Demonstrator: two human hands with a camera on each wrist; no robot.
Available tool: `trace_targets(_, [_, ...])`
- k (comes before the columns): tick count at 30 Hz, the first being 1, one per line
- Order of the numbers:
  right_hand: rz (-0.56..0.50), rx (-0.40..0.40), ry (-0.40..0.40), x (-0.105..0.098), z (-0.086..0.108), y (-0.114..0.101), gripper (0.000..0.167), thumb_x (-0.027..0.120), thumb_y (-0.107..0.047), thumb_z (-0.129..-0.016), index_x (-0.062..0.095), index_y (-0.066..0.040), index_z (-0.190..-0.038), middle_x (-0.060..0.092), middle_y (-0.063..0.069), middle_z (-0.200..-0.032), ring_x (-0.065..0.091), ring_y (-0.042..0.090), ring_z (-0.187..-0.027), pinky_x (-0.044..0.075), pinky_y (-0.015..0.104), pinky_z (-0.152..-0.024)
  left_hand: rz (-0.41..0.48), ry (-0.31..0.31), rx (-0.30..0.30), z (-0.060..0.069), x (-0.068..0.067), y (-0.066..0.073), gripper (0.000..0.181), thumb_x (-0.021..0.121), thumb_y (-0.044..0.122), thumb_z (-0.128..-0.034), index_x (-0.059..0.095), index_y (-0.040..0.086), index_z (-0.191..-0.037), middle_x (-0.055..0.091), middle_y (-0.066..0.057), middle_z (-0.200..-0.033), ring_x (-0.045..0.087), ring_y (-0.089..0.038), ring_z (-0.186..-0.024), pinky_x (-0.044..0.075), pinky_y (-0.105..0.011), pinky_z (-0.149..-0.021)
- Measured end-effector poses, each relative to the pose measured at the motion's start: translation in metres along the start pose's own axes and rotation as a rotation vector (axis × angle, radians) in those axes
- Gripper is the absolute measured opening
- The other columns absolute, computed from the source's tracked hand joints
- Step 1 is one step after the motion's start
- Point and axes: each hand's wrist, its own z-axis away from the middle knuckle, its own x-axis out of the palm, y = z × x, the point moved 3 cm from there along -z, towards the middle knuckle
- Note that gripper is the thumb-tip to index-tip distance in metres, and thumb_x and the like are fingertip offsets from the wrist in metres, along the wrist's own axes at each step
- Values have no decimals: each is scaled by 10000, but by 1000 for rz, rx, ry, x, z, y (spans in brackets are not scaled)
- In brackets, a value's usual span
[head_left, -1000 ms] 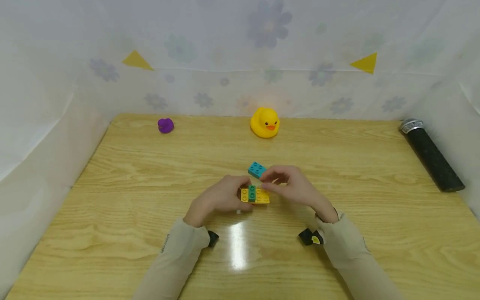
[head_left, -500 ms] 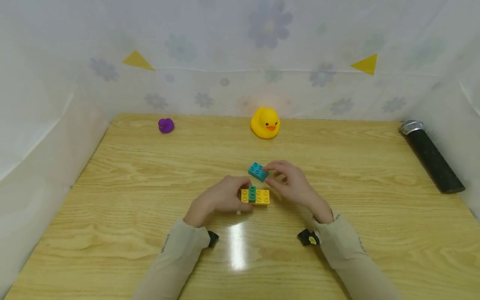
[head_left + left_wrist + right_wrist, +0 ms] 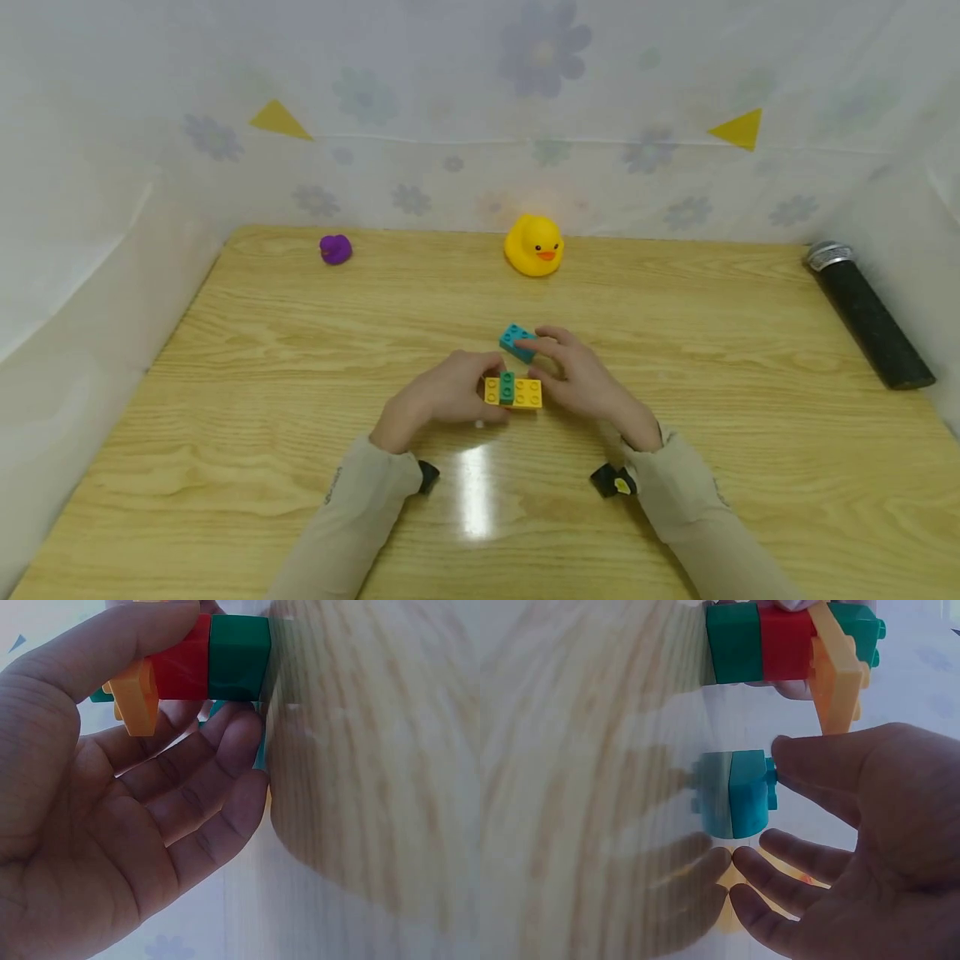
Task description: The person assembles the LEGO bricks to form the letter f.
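In the head view my left hand (image 3: 456, 388) holds a stack of toy building bricks by its left end. The left wrist view shows a green brick (image 3: 240, 658) at the bottom, a red brick (image 3: 184, 666) above it, and a long yellow plate (image 3: 527, 393) higher up. A small green brick (image 3: 507, 388) sits on the plate. My right hand (image 3: 588, 383) is spread around a teal brick (image 3: 516, 340) lying on the table. One finger reaches over that brick in the head view. In the right wrist view thumb and fingers stand on either side of it, with gaps showing.
A yellow rubber duck (image 3: 534, 247) and a small purple duck (image 3: 335, 249) stand at the back of the wooden table (image 3: 225, 400). A black microphone (image 3: 870, 317) lies along the right edge. Patterned white cloth (image 3: 420, 108) hangs behind and beside the table.
My right hand has moved from beside the yellow plate to the teal brick, and its fingers have spread. The left hand and its stack stay in place.
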Motion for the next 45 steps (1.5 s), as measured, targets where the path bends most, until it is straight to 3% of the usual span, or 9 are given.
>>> trace_targets(6, [-17, 14, -7, -3, 2, 0, 378, 656, -2, -871, 595, -31, -1243, 502, 242, -1306, 484, 417, -1190, 400, 577, -957, -19, -7, -15, -2, 1, -1, 293, 774, 244, -817, 563, 135, -989, 593, 37, -848, 505, -115, -649, 437, -258, -612])
trace_targets(13, [-20, 42, 40, -7, 2, -1, 237, 693, -25, -852, 638, -27, -1083, 583, 170, -1163, 561, 347, -1058, 468, 506, -889, -14, -5, -16, 0, 1, 0, 301, 775, 237, -813, 572, 118, -1000, 598, 34, -863, 505, -121, -668, 429, -242, -608])
trace_targets(18, [4, 114, 32, -10, 2, -1, 142, 733, -27, -815, 634, -56, -913, 637, 90, -964, 568, 266, -885, 473, 431, -805, -6, 1, -10, 0, 1, -1, 302, 777, 230, -809, 580, 116, -1007, 599, 34, -865, 509, -122, -687, 429, -244, -618])
trace_targets(22, [30, 190, -8, -11, 2, -1, 179, 761, -31, -782, 598, -90, -827, 594, 50, -849, 501, 214, -764, 416, 350, -702, -6, 3, -7, -1, 1, -1, 305, 777, 234, -808, 580, 114, -1008, 596, 36, -863, 504, -120, -687, 426, -242, -620])
trace_targets(26, [51, 217, -31, -12, 2, -2, 215, 780, -45, -772, 573, -98, -795, 552, 40, -783, 461, 182, -696, 378, 314, -639, -9, 4, -8, -1, 1, -1, 307, 779, 235, -804, 580, 112, -1004, 594, 33, -855, 496, -121, -670, 420, -240, -609])
trace_targets(36, [32, 252, -32, -12, 4, 0, 229, 767, -55, -790, 547, -85, -846, 555, 44, -781, 468, 176, -672, 394, 311, -620, -11, 2, -16, 0, 1, 0, 299, 779, 241, -807, 575, 126, -994, 594, 35, -854, 498, -121, -679, 424, -250, -621])
trace_targets(45, [-92, 224, 17, -15, 4, 0, 318, 717, -112, -862, 548, -6, -1109, 638, 159, -1071, 623, 261, -887, 529, 383, -769, -11, 6, -14, 1, 0, 0, 306, 777, 236, -809, 580, 115, -1009, 599, 34, -867, 512, -128, -692, 433, -251, -626])
